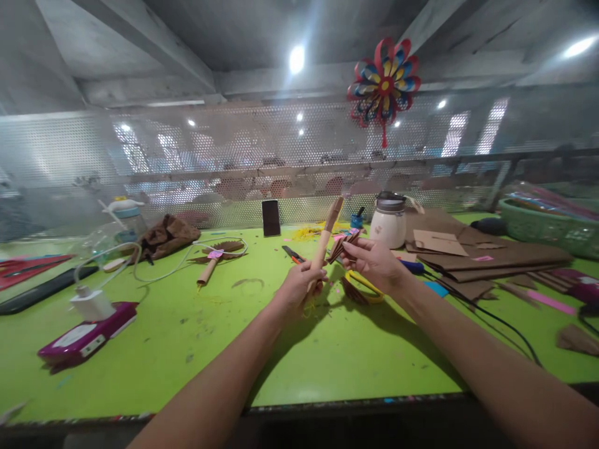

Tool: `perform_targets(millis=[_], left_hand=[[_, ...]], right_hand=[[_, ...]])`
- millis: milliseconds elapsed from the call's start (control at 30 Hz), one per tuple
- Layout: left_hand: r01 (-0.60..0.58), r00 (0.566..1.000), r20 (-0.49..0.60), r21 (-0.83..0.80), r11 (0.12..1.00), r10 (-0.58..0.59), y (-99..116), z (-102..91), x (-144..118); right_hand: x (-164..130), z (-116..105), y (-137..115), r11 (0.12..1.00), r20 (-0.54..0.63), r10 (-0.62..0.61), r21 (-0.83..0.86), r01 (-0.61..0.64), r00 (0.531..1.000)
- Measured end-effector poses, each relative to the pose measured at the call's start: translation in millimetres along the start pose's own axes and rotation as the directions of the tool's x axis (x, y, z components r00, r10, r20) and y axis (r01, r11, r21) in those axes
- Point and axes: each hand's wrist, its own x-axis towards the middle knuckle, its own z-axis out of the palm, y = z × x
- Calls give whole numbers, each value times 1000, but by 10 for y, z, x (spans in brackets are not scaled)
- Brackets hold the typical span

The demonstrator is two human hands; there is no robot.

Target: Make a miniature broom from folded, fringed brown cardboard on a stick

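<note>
My left hand (303, 284) is closed around the lower end of a tan paper handle (321, 248), which stands tilted with a brown strip along its upper end. Just to the right, my right hand (369, 263) pinches a piece of brown pleated paper (344, 247) between thumb and fingers, close beside the handle. Yellow threads hang below my left hand. A yellow-handled tool or loop (362, 285), partly hidden, lies under my right hand. Behind my left hand, a cutter with orange parts (296, 255) rests on the table.
A similar handled piece with brown pleats (213, 262) lies left of centre. A power strip (88, 333) with a white charger is at front left. A phone (271, 218) stands at the back, near a white jug (389, 224). Brown paper sheets (491, 252) and a green basket (552, 227) occupy the right.
</note>
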Motion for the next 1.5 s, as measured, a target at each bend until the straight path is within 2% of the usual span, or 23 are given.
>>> perform_targets(millis=[200, 500, 800, 1000, 1500], left_hand=[[-13, 1000, 15, 78, 997, 12, -27, 27, 27], [18, 1000, 16, 110, 994, -20, 40, 75, -46], [42, 996, 69, 85, 996, -48, 32, 51, -30], [38, 998, 54, 61, 997, -41, 25, 46, -24], [76, 993, 83, 61, 995, -81, -18, 22, 2]], right_hand=[[8, 3, -31, 999, 24, -26, -33, 27, 999], [0, -2, -31, 998, 33, -29, -52, 31, 999], [-10, -13, -33, 997, 33, 17, -73, -15, 999], [-10, -41, -22, 996, 69, 34, -83, -29, 997], [-26, -48, -37, 985, 68, 64, -166, -52, 996]])
